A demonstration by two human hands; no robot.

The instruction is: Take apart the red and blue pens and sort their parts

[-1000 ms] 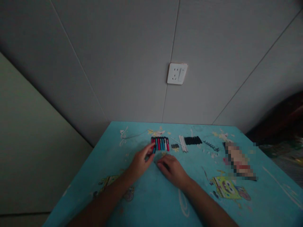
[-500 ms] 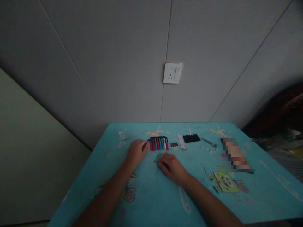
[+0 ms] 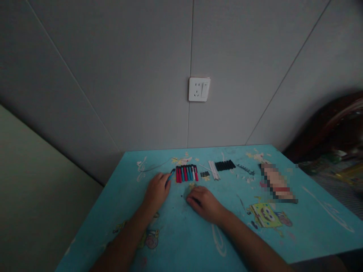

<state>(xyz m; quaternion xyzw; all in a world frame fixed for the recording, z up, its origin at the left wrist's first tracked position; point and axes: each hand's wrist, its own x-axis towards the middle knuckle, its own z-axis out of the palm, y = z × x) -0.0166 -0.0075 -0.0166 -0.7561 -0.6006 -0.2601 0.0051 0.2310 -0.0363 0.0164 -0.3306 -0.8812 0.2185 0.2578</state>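
- One blue pen with a dark end is pinched in the closed fingers of the left hand, just beside the pen row's left end.
- Right hand: fingers curled inward, near the middle of the desk; whether they hold anything, I cannot tell.
- Row of red, blue and white pens, black-topped, toward the far edge.
- Rightward: small black pieces, white sticks, black tubes, a notched dark strip.
- Toward the right edge: a flat, pixelated object.
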